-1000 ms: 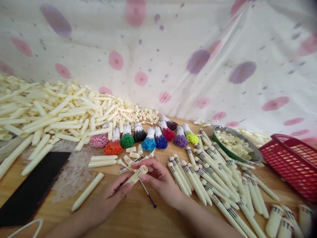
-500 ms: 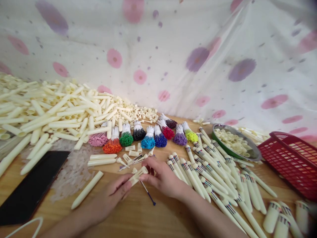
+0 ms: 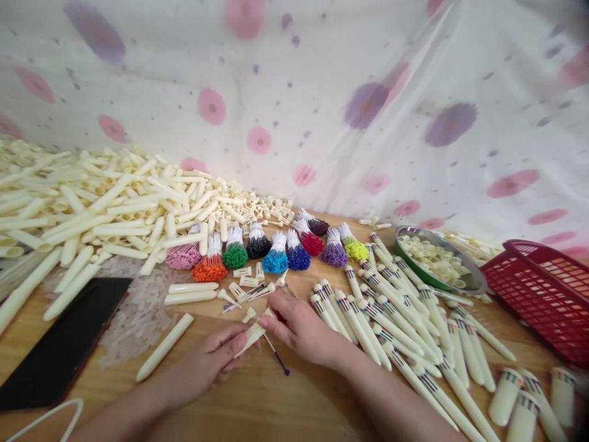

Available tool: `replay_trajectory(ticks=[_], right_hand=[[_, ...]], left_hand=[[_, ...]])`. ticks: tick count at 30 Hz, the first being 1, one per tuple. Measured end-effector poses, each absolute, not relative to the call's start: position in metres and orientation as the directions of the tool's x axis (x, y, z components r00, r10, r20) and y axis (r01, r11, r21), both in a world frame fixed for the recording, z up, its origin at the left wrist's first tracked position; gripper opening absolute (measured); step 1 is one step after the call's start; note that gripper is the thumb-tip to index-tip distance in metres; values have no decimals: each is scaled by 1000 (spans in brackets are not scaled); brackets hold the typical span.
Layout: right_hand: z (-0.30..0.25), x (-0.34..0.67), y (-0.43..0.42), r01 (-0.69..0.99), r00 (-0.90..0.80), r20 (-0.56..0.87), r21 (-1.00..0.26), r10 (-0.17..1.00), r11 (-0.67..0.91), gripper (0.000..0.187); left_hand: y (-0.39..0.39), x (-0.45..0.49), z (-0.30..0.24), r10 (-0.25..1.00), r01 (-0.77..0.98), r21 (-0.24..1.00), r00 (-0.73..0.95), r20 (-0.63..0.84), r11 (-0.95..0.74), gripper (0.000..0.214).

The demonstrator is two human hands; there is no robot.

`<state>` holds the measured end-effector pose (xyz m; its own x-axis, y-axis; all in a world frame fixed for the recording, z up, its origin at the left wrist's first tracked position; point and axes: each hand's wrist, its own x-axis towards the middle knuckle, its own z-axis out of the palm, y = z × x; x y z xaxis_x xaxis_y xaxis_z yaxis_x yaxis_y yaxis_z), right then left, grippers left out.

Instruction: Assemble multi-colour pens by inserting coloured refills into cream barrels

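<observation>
One cream plastic piece tilts above the wooden table as I look on: the left hand has thumb and fingers closed around its near end, while the right hand, fingers curled, pinches its far end. A blue-tipped stick slants just beside it; whether that's held, I can't tell. Pens lie heaped rightward.

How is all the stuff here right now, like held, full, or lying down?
Left hand: closed on the cream part
Right hand: closed at that part's other end
Cream part: held, tilted
Blue-tipped stick: poking out below the cream part
Pens: lying close together
Coloured bundles: bunched
Cream tubes: heaped
Bowl: filled with small parts
Black slab: lying flat
Red basket: open-topped, contents unclear
</observation>
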<state>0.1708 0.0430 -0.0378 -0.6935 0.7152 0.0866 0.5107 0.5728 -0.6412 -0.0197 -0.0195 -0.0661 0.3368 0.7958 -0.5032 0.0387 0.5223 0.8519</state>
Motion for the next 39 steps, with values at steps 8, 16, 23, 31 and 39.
replay_trajectory(ticks=[8, 16, 23, 31, 39], right_hand=[[-28, 177, 46, 395, -778, 73, -715, 624, 576, 20], [-41, 170, 50, 480, -659, 127, -688, 742, 544, 43], [-42, 164, 46, 597, -535, 24, -697, 845, 397, 50], [-43, 161, 48, 679, -496, -37, -639, 868, 361, 48], [-46, 164, 46, 377, -704, 330, -577, 629, 725, 29]], left_hand=[[-19, -17, -55, 594, -183, 607, 544, -593, 774, 54], [-15, -13, -50, 671, -136, 713, 494, -553, 687, 53], [-15, -14, -62, 831, 162, 878, 283, -479, 451, 44], [-15, -15, -61, 975, 574, 818, 198, -101, -32, 34], [-11, -19, -52, 727, 17, 803, 412, -549, 596, 50]])
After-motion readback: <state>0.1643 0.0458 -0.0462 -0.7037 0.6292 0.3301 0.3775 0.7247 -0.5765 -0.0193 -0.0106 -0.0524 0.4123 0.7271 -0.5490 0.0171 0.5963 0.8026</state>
